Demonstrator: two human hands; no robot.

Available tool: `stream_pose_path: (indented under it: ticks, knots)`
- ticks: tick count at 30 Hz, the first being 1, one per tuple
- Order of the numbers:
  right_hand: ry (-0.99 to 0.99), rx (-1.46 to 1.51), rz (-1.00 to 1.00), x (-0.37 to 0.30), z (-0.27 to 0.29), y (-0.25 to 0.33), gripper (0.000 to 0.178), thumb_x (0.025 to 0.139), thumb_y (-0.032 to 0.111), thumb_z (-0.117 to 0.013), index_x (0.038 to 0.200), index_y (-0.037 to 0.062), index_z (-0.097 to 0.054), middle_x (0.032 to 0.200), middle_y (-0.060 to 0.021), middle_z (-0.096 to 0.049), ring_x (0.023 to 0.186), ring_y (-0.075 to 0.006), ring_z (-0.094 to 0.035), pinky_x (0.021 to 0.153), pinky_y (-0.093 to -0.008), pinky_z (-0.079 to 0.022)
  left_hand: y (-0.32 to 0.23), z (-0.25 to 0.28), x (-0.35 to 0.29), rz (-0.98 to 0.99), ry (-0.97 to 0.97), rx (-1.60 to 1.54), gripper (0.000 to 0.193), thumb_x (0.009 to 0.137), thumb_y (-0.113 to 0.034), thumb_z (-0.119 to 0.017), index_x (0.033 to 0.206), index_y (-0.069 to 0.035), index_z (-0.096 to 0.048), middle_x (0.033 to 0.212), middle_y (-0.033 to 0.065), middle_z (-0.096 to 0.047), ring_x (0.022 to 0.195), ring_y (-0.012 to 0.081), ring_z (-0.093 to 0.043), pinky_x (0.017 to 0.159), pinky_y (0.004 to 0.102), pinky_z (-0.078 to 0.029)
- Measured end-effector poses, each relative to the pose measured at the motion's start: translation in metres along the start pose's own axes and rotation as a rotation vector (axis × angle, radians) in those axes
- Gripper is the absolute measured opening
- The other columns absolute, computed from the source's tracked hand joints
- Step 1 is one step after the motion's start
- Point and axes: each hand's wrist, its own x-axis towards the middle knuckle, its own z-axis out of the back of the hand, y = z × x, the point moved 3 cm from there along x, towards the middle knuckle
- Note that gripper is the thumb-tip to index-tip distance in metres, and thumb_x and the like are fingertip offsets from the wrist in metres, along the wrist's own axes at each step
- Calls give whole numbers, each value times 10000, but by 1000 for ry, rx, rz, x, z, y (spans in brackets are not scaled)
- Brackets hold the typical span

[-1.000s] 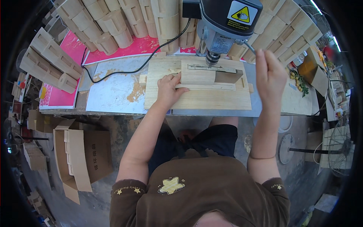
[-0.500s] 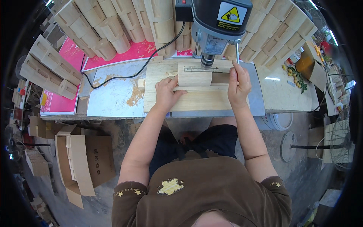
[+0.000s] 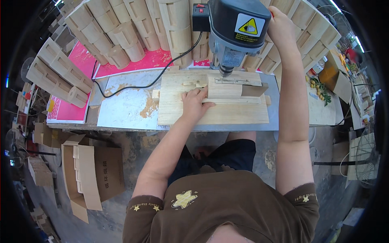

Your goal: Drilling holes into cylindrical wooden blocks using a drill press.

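Shifted rightward since the earlier frame, the left hand (image 3: 195,106) touches the left end of a wooden block (image 3: 224,91); I cannot tell whether it grips. Just right of that hand, the block sits near the drill chuck (image 3: 225,71), apparently realigned. Farther right, the right hand (image 3: 282,28) is now raised, curled beside the drill head (image 3: 237,40); I cannot see its hold.

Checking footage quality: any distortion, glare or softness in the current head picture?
Head view: the workbench's front edge bows; black vignetting fills the picture corners; a light glares at upper right; the wire-caged fan near the right rim looks soft, the drill press crisper.
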Motion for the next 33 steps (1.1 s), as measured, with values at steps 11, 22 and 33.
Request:
stream_pose_path:
  ticks: [11, 22, 33]
  knots:
    - [-67, 443, 10, -110, 55, 38, 180, 886, 163, -545, 798, 13, -595, 598, -103, -512, 525, -139, -470, 498, -269, -378, 3, 0, 1, 26, 46, -2, 596, 653, -298, -769, 1189, -121, -580, 790, 18, -561, 825, 200, -529, 804, 377, -283]
    - [-276, 683, 116, -204, -30, 9, 138, 862, 27, -536, 965, -25, -611, 750, -99, -596, 667, -176, -560, 602, -269, -432, 0, 0, 0, 39, 49, 6, 637, 621, -295, -787, 1204, -149, -577, 796, 31, -547, 835, 225, -534, 790, 385, -294]
    - [-305, 579, 125, -156, 18, 10, 93, 865, 62, -551, 851, -3, -616, 666, -117, -548, 604, -207, -517, 554, -328, -402, -4, 2, 1, 13, 25, -4, 615, 649, -303, -770, 1204, -127, -574, 820, 28, -572, 849, 212, -535, 800, 393, -287]
